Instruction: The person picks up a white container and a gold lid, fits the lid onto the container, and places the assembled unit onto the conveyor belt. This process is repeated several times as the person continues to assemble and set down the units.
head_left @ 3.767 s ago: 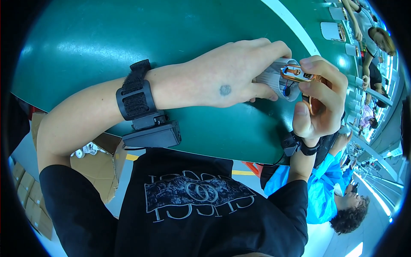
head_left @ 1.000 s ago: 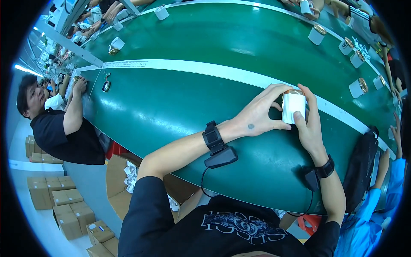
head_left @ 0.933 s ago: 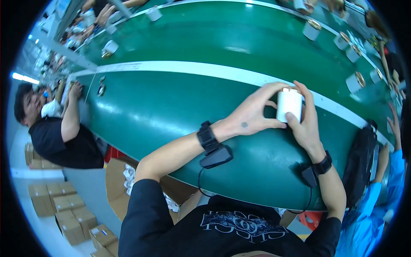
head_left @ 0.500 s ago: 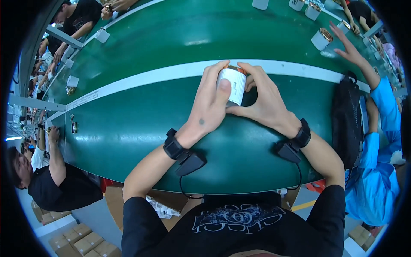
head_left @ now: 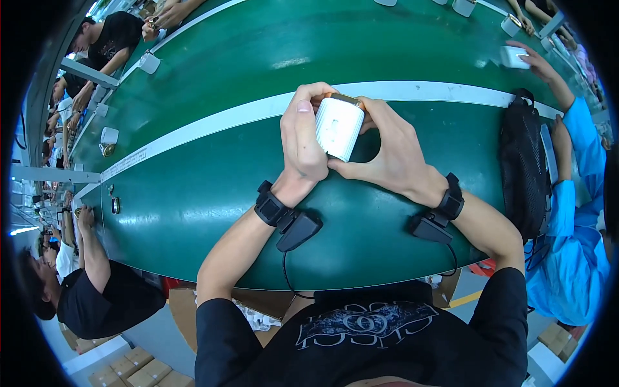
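Observation:
Both of my hands hold a white ribbed housing (head_left: 339, 129) with a gold-coloured end over the green table. My left hand (head_left: 300, 138) is closed along its left side, thumb upright beside it. On the other side my right hand (head_left: 398, 145) grips with the thumb at the lower end and the fingers near the gold end. Some fingertips are hidden behind the housing. A small recessed slot shows on its front face. Each wrist wears a black strap with a cabled black box.
A black backpack (head_left: 523, 164) lies on the green table (head_left: 213, 193) at the right, by a co-worker in blue (head_left: 577, 251) holding a white housing (head_left: 515, 57). More housings stand at the far side. A white strip (head_left: 213, 122) crosses the table; cardboard boxes (head_left: 145, 371) sit below left.
My left thumb has moved off the housing's front face to its left side, and the housing has tilted. At the right, the co-worker's reaching hand now holds a white housing.

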`<state>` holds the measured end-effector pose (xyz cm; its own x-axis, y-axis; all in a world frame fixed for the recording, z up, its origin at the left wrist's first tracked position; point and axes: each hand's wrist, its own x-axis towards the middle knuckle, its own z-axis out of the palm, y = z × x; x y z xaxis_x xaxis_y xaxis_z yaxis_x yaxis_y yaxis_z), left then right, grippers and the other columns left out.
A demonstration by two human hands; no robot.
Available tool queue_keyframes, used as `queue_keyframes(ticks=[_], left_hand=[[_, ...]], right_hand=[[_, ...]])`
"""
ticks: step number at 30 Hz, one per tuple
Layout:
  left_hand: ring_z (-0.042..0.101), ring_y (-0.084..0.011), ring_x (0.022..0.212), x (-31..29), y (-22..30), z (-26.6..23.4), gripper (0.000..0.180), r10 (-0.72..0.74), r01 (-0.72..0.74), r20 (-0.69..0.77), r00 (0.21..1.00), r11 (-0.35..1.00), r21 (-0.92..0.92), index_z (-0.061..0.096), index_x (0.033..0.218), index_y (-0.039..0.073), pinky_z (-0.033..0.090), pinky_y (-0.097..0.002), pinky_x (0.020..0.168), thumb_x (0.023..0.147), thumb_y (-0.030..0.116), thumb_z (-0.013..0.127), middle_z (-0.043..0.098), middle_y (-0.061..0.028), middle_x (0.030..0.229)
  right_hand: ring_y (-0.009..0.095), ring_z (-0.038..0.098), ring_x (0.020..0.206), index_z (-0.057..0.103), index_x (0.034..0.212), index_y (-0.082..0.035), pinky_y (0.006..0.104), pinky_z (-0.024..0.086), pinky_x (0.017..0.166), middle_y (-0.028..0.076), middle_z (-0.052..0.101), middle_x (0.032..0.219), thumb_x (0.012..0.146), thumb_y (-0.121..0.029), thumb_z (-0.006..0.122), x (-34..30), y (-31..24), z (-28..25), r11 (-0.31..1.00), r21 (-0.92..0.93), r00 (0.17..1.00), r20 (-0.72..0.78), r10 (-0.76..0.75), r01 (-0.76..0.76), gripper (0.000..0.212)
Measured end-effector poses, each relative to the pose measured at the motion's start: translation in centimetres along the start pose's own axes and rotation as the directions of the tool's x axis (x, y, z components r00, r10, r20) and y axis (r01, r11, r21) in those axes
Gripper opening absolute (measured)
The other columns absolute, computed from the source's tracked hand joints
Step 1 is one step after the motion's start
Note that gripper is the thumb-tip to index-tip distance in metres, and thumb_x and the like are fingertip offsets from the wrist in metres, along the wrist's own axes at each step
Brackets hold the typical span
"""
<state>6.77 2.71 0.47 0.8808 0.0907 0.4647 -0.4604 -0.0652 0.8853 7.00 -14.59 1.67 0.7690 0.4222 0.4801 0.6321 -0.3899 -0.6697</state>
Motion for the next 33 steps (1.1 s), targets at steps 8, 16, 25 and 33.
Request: queue_keyframes(ticks=[8, 16, 25, 33], left_hand=[[0.06, -0.0171, 0.091, 1.1, -0.1, -0.4, 0.046, -0.042, 0.045, 0.028, 0.999, 0.994, -0.098, 0.06, 0.115, -0.002, 0.048, -0.0324, 0.081, 0.109, 0.033, 0.031, 0.066, -0.0118, 0.102], [0.061, -0.0256, 0.117, 1.0, 0.0, -1.9, 0.035, 0.032, -0.042, 0.166, 0.986, 0.997, 0.057, 0.053, 0.133, -0.001, 0.049, -0.0366, 0.1, 0.105, 0.02, 0.051, 0.062, -0.0154, 0.127], [0.061, -0.0388, 0.116, 8.4, -5.5, -20.7, 0.045, 0.331, 0.007, -0.239, 0.913, 0.573, 0.82, 0.055, 0.132, -0.001, 0.05, -0.0455, 0.099, 0.093, 0.019, 0.066, 0.062, -0.0233, 0.125], [0.055, -0.0464, 0.119, 6.4, -6.8, -42.3, 0.059, 0.49, 0.638, -0.599, 0.633, 0.107, 0.763, 0.052, 0.135, -0.002, 0.047, -0.0525, 0.101, 0.088, 0.028, 0.071, 0.057, -0.0292, 0.128]], right_hand=[[0.023, 0.065, 0.11, 0.048, 0.143, 0.001, 0.0347, 0.056, 0.089, 0.016, 0.06, 0.128, 0.075, -0.022, 0.09, 0.3, 0.1, -0.6, 0.988, 0.132, 0.992, 0.106, 0.071, -0.084, 0.084], [0.021, 0.056, 0.128, 0.043, 0.149, -0.002, 0.0351, 0.045, 0.107, 0.011, 0.053, 0.144, 0.093, -0.011, 0.073, 1.5, 2.0, 0.0, 0.64, 0.683, 0.936, 0.261, 0.238, -0.353, 0.065], [0.028, 0.048, 0.14, 0.04, 0.151, -0.004, 0.0418, 0.038, 0.118, 0.014, 0.05, 0.149, 0.094, -0.003, 0.072, 4.3, 11.0, -7.1, 0.965, 0.021, 0.95, -0.169, 0.261, -0.261, 0.066], [0.031, 0.057, 0.121, 0.051, 0.137, -0.002, 0.0426, 0.05, 0.098, 0.016, 0.059, 0.133, 0.091, -0.002, 0.071, 2.7, 9.5, -8.0, 0.779, -0.615, 0.889, -0.283, -0.359, 0.119, 0.051]])
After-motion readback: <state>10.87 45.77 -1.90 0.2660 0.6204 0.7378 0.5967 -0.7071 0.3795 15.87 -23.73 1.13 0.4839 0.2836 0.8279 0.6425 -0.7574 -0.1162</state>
